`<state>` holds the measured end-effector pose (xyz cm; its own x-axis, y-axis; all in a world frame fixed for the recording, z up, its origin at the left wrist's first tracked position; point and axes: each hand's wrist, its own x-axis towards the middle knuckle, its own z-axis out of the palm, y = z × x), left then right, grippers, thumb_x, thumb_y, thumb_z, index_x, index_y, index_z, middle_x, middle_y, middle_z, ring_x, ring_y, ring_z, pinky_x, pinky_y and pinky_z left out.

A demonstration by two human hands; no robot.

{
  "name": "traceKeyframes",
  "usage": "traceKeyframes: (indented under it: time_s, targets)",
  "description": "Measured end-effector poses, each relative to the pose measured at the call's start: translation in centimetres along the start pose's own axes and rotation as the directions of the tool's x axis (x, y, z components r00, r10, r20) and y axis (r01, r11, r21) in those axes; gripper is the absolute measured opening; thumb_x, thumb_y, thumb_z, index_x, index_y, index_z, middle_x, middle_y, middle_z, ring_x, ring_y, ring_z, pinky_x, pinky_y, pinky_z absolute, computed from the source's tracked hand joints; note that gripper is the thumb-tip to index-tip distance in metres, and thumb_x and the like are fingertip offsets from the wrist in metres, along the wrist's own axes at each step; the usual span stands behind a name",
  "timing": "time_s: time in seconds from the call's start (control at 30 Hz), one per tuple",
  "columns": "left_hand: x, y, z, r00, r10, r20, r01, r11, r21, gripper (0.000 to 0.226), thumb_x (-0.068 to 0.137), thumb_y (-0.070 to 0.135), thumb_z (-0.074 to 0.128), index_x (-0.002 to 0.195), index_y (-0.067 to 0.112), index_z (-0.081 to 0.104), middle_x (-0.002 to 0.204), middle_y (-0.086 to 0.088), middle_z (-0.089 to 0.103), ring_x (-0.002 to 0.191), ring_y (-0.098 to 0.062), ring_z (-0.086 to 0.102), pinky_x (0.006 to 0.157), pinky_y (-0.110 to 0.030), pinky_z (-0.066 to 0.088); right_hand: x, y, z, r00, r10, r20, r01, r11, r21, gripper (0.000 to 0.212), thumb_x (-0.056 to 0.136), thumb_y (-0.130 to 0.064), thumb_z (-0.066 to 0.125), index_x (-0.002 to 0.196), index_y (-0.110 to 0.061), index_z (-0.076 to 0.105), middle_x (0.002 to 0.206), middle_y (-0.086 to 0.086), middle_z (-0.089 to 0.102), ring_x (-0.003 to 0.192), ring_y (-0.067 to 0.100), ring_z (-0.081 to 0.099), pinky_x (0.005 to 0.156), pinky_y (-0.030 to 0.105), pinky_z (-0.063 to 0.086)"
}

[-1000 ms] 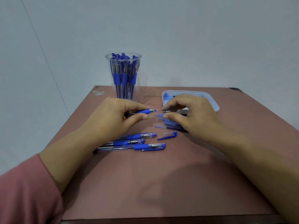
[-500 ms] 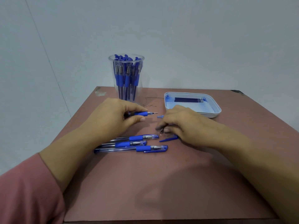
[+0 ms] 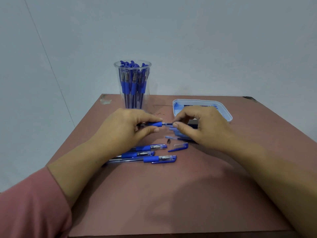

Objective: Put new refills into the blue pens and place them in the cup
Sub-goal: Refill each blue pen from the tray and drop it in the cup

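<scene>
My left hand (image 3: 127,125) grips a blue pen (image 3: 155,124) by its blue grip, held level above the table. My right hand (image 3: 200,125) pinches the dark refill (image 3: 169,124) sticking out of that pen's front end. A small metal tip cone (image 3: 168,140) and a loose blue cap (image 3: 179,146) lie on the table below. Three capped blue pens (image 3: 151,152) lie side by side near my left wrist. A clear cup (image 3: 132,85) full of blue pens stands at the back.
A white tray (image 3: 224,111) smeared with blue ink holds dark refills at the back right, partly hidden by my right hand. More blue pieces (image 3: 172,129) lie under my right fingers. The brown table (image 3: 171,194) ends close to me; a pale wall stands behind.
My right hand dropped to the table, left the metal tip cone there, then rose back to the pen's front and now pinches the refill. The left hand held the pen steady.
</scene>
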<state>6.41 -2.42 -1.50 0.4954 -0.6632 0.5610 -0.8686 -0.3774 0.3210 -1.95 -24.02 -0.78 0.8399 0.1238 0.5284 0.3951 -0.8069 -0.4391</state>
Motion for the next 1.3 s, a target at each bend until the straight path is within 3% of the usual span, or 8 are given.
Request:
traceKeyframes:
  time_s: [0.13, 0.27, 0.43, 0.6, 0.93, 1.07, 1.2, 1.3]
  targets:
    - [0.1, -0.3, 0.2, 0.998, 0.046, -0.05, -0.044, 0.999, 0.029, 0.038, 0.083, 0.053, 0.055, 0.11, 0.032, 0.072, 0.091, 0.018, 0.066, 0.075, -0.004, 0.061, 0.066, -0.029, 0.054, -0.4, 0.5, -0.6, 1.0, 0.022, -0.009, -0.021, 0.999, 0.03, 0.006, 0.083, -0.029, 0.064, 0.089, -0.03, 0.064, 0.084, -0.02, 0.065, 0.086, 0.002, 0.062, 0.077, 0.021, 0.049]
    - [0.1, 0.0, 0.4, 0.993, 0.083, -0.079, -0.079, 0.996, 0.045, 0.035, 0.083, 0.051, 0.056, 0.11, 0.033, 0.071, 0.087, 0.021, 0.057, 0.073, -0.002, 0.057, 0.063, -0.018, 0.047, -0.1, -0.3, 0.0, 0.999, -0.042, 0.02, 0.041, 0.998, 0.037, 0.021, 0.086, -0.026, 0.07, 0.103, -0.039, 0.067, 0.091, -0.029, 0.064, 0.093, -0.001, 0.061, 0.08, 0.013, 0.046]
    - [0.0, -0.2, 0.4, 0.991, 0.096, -0.097, -0.092, 0.994, 0.054, 0.034, 0.084, 0.051, 0.057, 0.109, 0.033, 0.072, 0.087, 0.02, 0.058, 0.07, -0.004, 0.057, 0.062, -0.021, 0.05, -0.6, 0.4, -0.5, 1.0, 0.027, 0.006, -0.027, 0.999, 0.037, 0.014, 0.084, -0.024, 0.064, 0.091, -0.035, 0.065, 0.088, -0.018, 0.067, 0.088, 0.003, 0.063, 0.079, 0.028, 0.052]
    - [0.2, 0.1, 0.4, 0.989, 0.114, -0.091, -0.112, 0.993, 0.028, 0.032, 0.084, 0.047, 0.06, 0.108, 0.029, 0.072, 0.089, 0.02, 0.061, 0.072, -0.004, 0.059, 0.064, -0.024, 0.052, -0.5, -0.1, -0.3, 1.0, -0.009, 0.004, 0.009, 0.999, 0.043, 0.016, 0.087, -0.025, 0.069, 0.101, -0.031, 0.071, 0.091, -0.017, 0.067, 0.09, 0.002, 0.063, 0.078, 0.016, 0.049]
    - [-0.1, -1.1, 0.0, 0.995, -0.006, -0.098, 0.01, 0.999, 0.043, 0.019, 0.082, 0.044, 0.065, 0.098, 0.035, 0.071, 0.083, 0.019, 0.061, 0.072, -0.007, 0.058, 0.063, -0.029, 0.051, -1.5, 2.0, -3.0, 0.988, 0.136, -0.074, -0.139, 0.99, -0.027, 0.014, 0.085, -0.011, 0.068, 0.086, -0.025, 0.068, 0.085, -0.018, 0.066, 0.086, -0.001, 0.06, 0.076, 0.004, 0.04]
    - [-0.1, -1.5, -0.1, 0.993, -0.061, -0.101, 0.065, 0.997, 0.031, 0.015, 0.083, 0.037, 0.07, 0.098, 0.037, 0.07, 0.082, 0.019, 0.06, 0.073, -0.006, 0.057, 0.063, -0.029, 0.049, -1.6, 3.5, -3.5, 0.976, 0.214, -0.03, -0.216, 0.973, -0.08, 0.014, 0.085, -0.016, 0.067, 0.084, -0.03, 0.067, 0.085, -0.019, 0.066, 0.086, 0.0, 0.061, 0.081, 0.019, 0.046]
    - [-0.1, -1.4, -0.2, 0.994, -0.069, -0.086, 0.072, 0.997, 0.025, 0.016, 0.083, 0.038, 0.07, 0.099, 0.036, 0.071, 0.084, 0.02, 0.061, 0.075, -0.006, 0.057, 0.065, -0.028, 0.05, -1.5, 3.9, -3.1, 0.974, 0.221, 0.046, -0.212, 0.965, -0.157, 0.021, 0.086, -0.017, 0.068, 0.08, -0.036, 0.063, 0.082, -0.025, 0.06, 0.083, -0.009, 0.056, 0.076, 0.012, 0.041]
    - [-0.1, -1.3, -0.1, 0.994, -0.079, -0.069, 0.08, 0.997, 0.017, 0.017, 0.083, 0.037, 0.07, 0.099, 0.037, 0.071, 0.086, 0.019, 0.062, 0.075, -0.006, 0.058, 0.067, -0.028, 0.051, -1.4, 4.5, -3.0, 0.975, 0.213, 0.062, -0.19, 0.947, -0.259, 0.016, 0.083, -0.024, 0.071, 0.08, -0.039, 0.066, 0.078, -0.027, 0.06, 0.083, -0.003, 0.059, 0.085, 0.031, 0.048]
